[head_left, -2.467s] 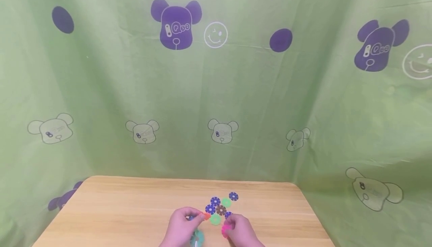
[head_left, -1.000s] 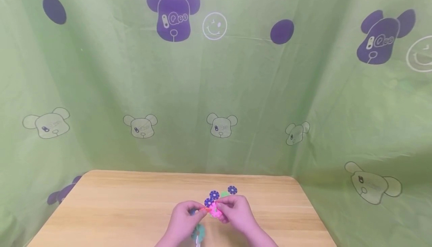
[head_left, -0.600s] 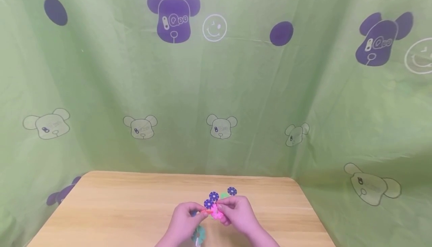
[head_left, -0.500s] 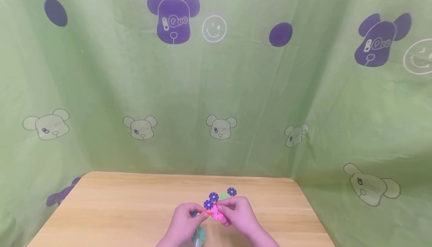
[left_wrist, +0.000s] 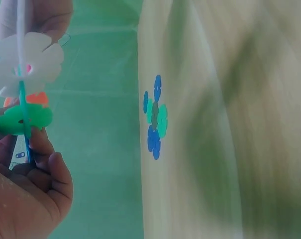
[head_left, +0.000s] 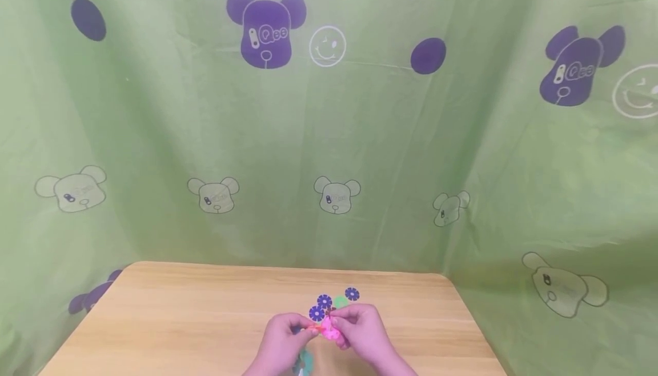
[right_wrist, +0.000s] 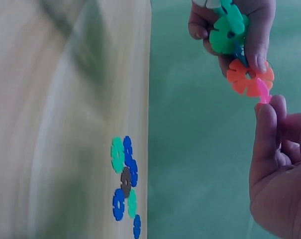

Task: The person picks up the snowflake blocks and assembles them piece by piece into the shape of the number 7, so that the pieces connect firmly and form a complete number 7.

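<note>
Both hands have drawn together over the last few seconds, the right hand (head_left: 360, 327) carrying its pink disc (head_left: 329, 329) across to meet the chain of discs (right_wrist: 233, 30) in the left hand (head_left: 280, 344), just above the near edge of the worktop (head_left: 180, 319).

From the right wrist, the left hand's fingers (right_wrist: 257, 45) are curled round a string of flat, petal-edged plastic discs slotted edge to edge: a green disc (right_wrist: 229, 31) and, below it, an orange disc (right_wrist: 249, 77). The right hand's thumb and fingers pinch the translucent pink disc (right_wrist: 262, 92), only a sliver of which shows, and it touches the rim of the orange one.

From the left wrist, a pale, washed-out disc (left_wrist: 28, 62), the orange disc (left_wrist: 31, 98) and the green disc (left_wrist: 25, 118) appear stacked along the chain, seen edge-on, with the left hand (left_wrist: 26, 199) clamped on its lower end.

Loose discs (head_left: 331, 303) lie flat in a small cluster on the smooth, pale wood-grain worktop just beyond the hands: blue, green and one dark grey, each notched like a flower. A soft green cloth (head_left: 154, 136) printed with purple bear heads and smiling faces hangs behind and drapes round the worktop.
</note>
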The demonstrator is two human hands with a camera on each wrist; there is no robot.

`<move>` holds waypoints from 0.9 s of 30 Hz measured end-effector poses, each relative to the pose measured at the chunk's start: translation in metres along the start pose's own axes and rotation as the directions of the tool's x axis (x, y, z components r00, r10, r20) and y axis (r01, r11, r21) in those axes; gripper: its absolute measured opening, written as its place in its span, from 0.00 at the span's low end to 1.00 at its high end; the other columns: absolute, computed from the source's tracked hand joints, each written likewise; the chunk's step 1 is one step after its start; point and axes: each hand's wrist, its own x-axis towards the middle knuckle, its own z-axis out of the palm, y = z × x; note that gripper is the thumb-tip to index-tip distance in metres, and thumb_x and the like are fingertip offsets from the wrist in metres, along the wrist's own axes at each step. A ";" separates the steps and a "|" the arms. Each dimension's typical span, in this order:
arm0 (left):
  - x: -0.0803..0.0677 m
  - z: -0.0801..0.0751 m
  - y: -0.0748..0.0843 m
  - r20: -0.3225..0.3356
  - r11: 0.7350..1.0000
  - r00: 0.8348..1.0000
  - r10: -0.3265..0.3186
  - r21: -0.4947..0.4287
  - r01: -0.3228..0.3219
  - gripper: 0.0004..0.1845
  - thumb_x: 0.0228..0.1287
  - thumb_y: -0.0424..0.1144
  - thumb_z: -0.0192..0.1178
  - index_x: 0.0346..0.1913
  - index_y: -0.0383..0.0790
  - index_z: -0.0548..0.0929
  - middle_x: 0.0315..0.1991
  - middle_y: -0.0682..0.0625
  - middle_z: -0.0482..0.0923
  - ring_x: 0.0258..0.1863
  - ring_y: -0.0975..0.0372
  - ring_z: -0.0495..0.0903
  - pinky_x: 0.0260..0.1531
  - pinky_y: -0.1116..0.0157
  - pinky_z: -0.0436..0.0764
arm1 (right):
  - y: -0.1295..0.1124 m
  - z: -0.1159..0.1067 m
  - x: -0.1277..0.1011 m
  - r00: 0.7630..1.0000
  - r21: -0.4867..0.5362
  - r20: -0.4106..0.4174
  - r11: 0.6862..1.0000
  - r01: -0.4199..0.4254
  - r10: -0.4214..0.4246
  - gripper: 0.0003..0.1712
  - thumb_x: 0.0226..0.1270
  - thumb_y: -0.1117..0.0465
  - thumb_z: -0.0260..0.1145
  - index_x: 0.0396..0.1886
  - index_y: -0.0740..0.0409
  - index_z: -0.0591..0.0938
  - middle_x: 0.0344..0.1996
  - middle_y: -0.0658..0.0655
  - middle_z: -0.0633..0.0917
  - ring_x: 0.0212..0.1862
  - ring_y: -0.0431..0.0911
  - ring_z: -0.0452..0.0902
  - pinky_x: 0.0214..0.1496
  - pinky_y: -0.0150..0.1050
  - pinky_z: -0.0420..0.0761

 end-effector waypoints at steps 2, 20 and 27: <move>-0.001 0.001 0.000 -0.001 1.000 1.000 -0.012 -0.025 0.012 0.05 0.55 0.44 0.68 0.32 0.47 0.85 0.33 0.54 0.82 0.20 0.68 0.73 0.15 0.74 0.76 | 0.003 0.002 0.000 1.000 -0.004 -0.003 1.000 0.006 -0.006 0.10 0.62 0.69 0.65 0.41 0.71 0.82 0.26 0.62 0.85 0.20 0.42 0.78 0.25 0.38 0.84; 0.000 0.000 -0.001 -0.033 0.993 0.998 0.062 0.099 -0.059 0.07 0.52 0.48 0.69 0.32 0.53 0.84 0.35 0.60 0.81 0.39 0.64 0.77 0.45 0.59 0.76 | 0.002 0.001 -0.002 1.000 -0.100 0.003 0.995 0.000 0.000 0.13 0.60 0.59 0.68 0.41 0.62 0.84 0.25 0.54 0.86 0.19 0.40 0.76 0.18 0.29 0.77; 0.002 0.000 0.000 -0.033 0.990 0.996 0.085 0.114 -0.081 0.07 0.52 0.49 0.69 0.31 0.54 0.84 0.40 0.58 0.81 0.43 0.62 0.78 0.51 0.51 0.76 | 0.004 -0.001 0.000 1.000 -0.106 0.001 0.994 -0.003 0.003 0.14 0.60 0.56 0.69 0.40 0.61 0.85 0.26 0.54 0.87 0.19 0.39 0.75 0.18 0.29 0.76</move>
